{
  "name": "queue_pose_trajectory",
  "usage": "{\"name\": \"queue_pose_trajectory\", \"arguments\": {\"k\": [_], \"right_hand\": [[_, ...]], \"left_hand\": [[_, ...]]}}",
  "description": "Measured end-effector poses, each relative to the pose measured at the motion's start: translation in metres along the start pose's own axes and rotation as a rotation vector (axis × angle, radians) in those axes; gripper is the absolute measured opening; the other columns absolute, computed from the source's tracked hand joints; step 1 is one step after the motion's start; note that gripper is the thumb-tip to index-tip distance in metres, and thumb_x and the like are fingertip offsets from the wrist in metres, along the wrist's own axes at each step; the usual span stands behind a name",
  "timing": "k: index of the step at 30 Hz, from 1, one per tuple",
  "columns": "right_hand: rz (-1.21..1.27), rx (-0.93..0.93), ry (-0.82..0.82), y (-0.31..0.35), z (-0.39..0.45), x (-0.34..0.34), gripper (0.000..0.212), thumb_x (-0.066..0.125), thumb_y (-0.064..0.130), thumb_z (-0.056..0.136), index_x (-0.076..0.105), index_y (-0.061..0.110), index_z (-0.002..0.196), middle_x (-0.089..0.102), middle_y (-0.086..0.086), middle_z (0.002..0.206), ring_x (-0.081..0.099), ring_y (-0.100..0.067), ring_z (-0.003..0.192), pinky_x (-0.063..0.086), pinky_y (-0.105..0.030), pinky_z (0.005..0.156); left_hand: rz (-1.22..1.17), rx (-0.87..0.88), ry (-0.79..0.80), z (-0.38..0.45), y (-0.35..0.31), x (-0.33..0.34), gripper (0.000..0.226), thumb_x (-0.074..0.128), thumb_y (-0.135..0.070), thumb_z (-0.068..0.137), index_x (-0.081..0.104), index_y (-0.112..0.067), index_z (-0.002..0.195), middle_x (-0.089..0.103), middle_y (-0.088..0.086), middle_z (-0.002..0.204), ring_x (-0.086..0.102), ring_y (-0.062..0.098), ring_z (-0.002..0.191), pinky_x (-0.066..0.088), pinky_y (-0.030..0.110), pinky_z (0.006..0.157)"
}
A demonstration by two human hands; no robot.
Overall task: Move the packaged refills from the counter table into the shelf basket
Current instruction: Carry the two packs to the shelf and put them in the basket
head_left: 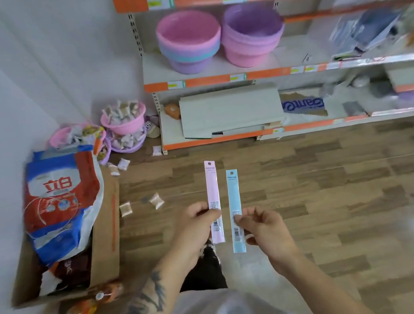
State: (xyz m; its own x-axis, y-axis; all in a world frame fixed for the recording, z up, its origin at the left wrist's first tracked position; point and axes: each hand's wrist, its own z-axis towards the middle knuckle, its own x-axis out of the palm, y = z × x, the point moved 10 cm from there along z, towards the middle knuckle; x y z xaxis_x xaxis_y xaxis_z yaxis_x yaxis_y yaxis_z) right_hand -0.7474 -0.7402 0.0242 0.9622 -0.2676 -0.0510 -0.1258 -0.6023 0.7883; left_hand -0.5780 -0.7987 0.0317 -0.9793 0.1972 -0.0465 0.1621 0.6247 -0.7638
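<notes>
**Two refill packets held over the floor, short of the shelving**

A wood-grain plank floor (pixel 307 197) is recorded, bounded by a plain pale wall (pixel 26 73) to the left of the orange-trimmed metal shelf unit (pixel 218 80). The right part of that unit is blurred and its contents cannot be identified.

On the unit's middle shelf, two stacks of round plastic tubs are seen side by side: a pink-topped stack (pixel 188 41) and a purple-topped stack (pixel 251 33). On the lowest shelf, folded grey cardboard sheets (pixel 230 109) are laid flat.

On the floor left of the unit, small pink basins filled with wrapped sachets (pixel 124 119) are grouped, with loose sachets scattered nearby. Further left and nearer the person, an open brown cardboard box (pixel 102 244) is noted, holding a red, white and blue bag (pixel 60 203).

In front of the unit, over bare floor, a long narrow pink refill packet (pixel 212 189) is pinched near its lower end by the left hand (pixel 195 224). Just beside it, a long narrow light-blue refill packet (pixel 233 195) is pinched likewise by the right hand (pixel 264 227). Both packets are held upright, apart.
</notes>
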Motion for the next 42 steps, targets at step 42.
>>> {"name": "queue_pose_trajectory", "arguments": {"k": [42], "right_hand": [[0.206, -0.907, 0.191, 0.707, 0.313, -0.055, 0.017, 0.064, 0.018, 0.101, 0.075, 0.011, 0.089, 0.059, -0.01, 0.07, 0.046, -0.024, 0.062, 0.047, -0.05, 0.067]], "left_hand": [[-0.305, 0.896, 0.069, 0.265, -0.676, 0.112, 0.028, 0.063, -0.029, 0.087, 0.076, -0.016, 0.108, 0.073, 0.013, 0.086, 0.062, 0.029, 0.072, 0.051, 0.035, 0.056]]}}
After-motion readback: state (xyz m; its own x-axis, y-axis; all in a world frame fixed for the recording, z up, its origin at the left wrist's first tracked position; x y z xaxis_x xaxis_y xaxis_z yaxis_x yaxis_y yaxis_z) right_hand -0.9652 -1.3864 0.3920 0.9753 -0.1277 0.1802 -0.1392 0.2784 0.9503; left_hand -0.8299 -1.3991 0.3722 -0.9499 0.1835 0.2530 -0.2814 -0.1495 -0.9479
